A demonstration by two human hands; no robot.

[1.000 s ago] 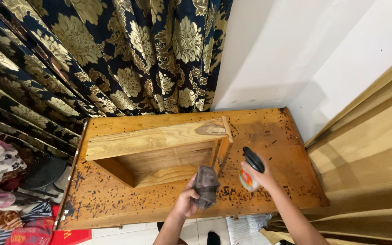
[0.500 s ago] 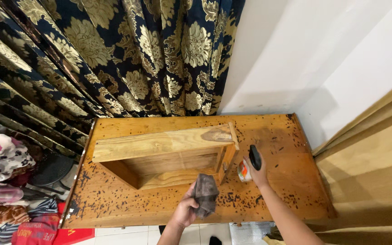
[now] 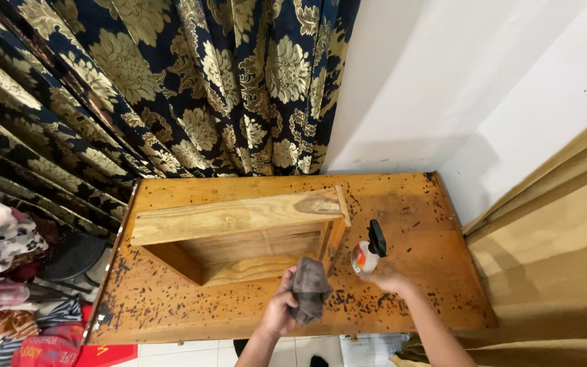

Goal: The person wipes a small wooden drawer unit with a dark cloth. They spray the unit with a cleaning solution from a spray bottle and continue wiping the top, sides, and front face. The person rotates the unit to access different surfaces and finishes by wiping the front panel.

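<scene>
At the near edge of a speckled wooden table (image 3: 171, 309), the left hand (image 3: 281, 309) grips a bunched grey cloth (image 3: 309, 290); the right hand (image 3: 387, 278), fingers loose, rests at a standing spray bottle (image 3: 364, 253); wiping looks due, needing cloth pressed to the pale open-fronted wooden box (image 3: 239, 234) beyond.

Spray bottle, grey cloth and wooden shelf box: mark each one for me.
spray bottle (image 3: 363, 257), head view, on its pale body below the black trigger.
grey cloth (image 3: 308, 293), head view, mid-fold.
wooden shelf box (image 3: 232, 217), head view, on its top plank.
</scene>
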